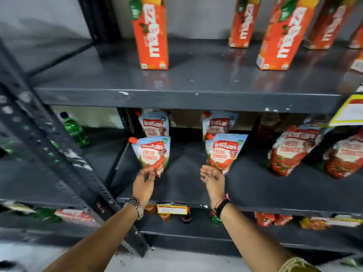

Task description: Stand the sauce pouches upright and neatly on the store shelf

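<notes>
Several tomato sauce pouches stand on the dark middle shelf [255, 185]. A front left pouch [152, 154] with an orange cap stands upright, another pouch [155, 123] behind it. My left hand [144, 182] touches the front left pouch's bottom edge, fingers curled at it. A front middle pouch [225, 152] stands upright before another pouch [219, 124]. My right hand [213, 178] is at the middle pouch's lower left corner, fingers loosely bent. Further right, two pouches [292, 150] [345, 156] lean to the right.
Orange juice cartons [151, 34] stand on the upper shelf [176, 99]. A green bottle [75, 130] sits in the left bay behind a slanted steel post [49, 138]. Yellow price tags [172, 209] hang on shelf edges. Bottles and packets fill the bottom shelf.
</notes>
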{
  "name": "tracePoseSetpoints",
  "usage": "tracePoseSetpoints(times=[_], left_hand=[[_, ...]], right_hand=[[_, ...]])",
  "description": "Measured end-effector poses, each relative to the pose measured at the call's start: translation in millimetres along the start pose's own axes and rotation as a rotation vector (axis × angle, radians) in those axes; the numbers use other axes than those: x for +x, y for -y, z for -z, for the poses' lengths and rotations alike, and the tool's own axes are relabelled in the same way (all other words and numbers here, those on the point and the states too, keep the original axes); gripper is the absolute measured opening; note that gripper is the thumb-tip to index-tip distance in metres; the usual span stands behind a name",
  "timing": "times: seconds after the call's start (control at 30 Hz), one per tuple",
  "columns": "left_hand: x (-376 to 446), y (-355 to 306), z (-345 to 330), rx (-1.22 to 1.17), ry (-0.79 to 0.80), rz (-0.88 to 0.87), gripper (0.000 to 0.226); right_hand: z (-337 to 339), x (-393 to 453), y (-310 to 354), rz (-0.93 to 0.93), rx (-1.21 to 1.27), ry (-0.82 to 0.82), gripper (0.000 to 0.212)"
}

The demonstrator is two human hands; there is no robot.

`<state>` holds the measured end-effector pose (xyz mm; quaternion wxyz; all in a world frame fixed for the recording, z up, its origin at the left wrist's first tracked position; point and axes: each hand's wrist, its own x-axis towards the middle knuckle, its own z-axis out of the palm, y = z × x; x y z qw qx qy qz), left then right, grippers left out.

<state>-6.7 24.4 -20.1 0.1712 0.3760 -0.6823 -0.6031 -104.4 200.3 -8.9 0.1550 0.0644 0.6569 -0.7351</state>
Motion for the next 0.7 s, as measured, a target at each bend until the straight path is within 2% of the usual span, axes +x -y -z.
tracePoseSetpoints(times=[0.1, 0.17, 0.23, 0.37, 0.47, 0.57, 0.63, 0.7], left_hand=[[12, -7, 35, -0.076, -0.106, 0.04, 0.041], [17, -20, 42, -0.19, -0.039, 0.108, 0.057], [20, -31, 44, -0.268, 0.069, 0.125, 0.059], [21, -39, 37, -0.309, 0.2, 0.071, 0.047], [28, -41, 30, -0.373, 0.19, 0.06, 0.048], [36, -42, 28, -0.376, 0.197, 0.056, 0.048], [36, -37, 28, -0.334, 0.187, 0.051, 0.043], [30, -35, 30, -0.199, 0.106, 0.006, 0.043]], right_hand=[[-48, -10, 3, -0.012, -0.057, 0.215, 0.05], [-74, -18, 6, -0.034, -0.047, 0.331, 0.061], [-97, -27, 7, -0.039, 0.002, 0.401, 0.067], [-119, -34, 4, 0.023, 0.03, 0.331, 0.069], [-117, -25, 1, 0.019, 0.003, 0.291, 0.07], [-115, -15, 1, 0.013, -0.02, 0.32, 0.069], [-110, -10, 2, 0.017, -0.068, 0.356, 0.069], [-102, -8, 6, 0.052, -0.184, 0.375, 0.068]])
